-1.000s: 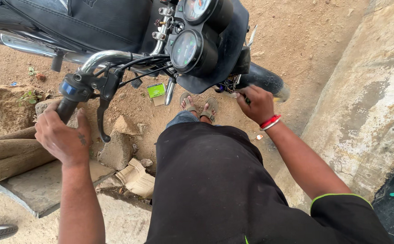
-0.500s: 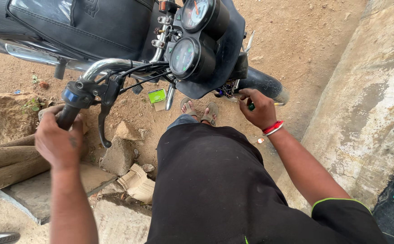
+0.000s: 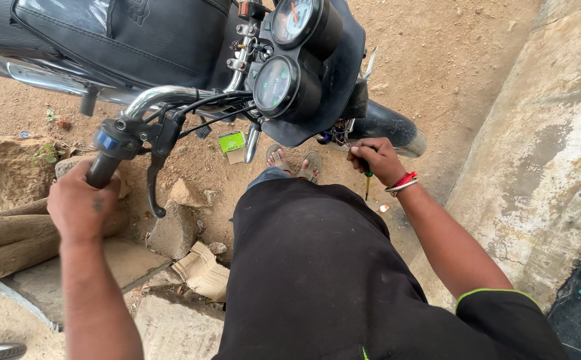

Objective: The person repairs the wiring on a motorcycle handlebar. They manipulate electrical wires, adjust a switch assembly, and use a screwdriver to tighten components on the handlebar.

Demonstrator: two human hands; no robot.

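Observation:
A black motorcycle (image 3: 170,33) stands in front of me, with two round gauges (image 3: 284,63) and a chrome handlebar (image 3: 164,97). My left hand (image 3: 80,203) is closed around the black left handlebar grip (image 3: 104,170), beside the clutch lever (image 3: 152,180). My right hand (image 3: 377,160) is closed on a green-handled screwdriver (image 3: 368,179), held close under the black headlight cowl near the front wheel (image 3: 390,127). Red and white bangles sit on my right wrist. My sandalled feet (image 3: 297,163) show below the cowl.
Rough stones (image 3: 170,230) and broken slabs (image 3: 200,270) lie on the dirt at the left, with logs (image 3: 4,237) beyond them. A concrete wall (image 3: 544,147) rises at the right. A small green box (image 3: 232,143) lies under the bike.
My right hand has drawn back from under the cowl toward me, still holding the screwdriver. My left hand stays on the grip. The view has shifted slightly.

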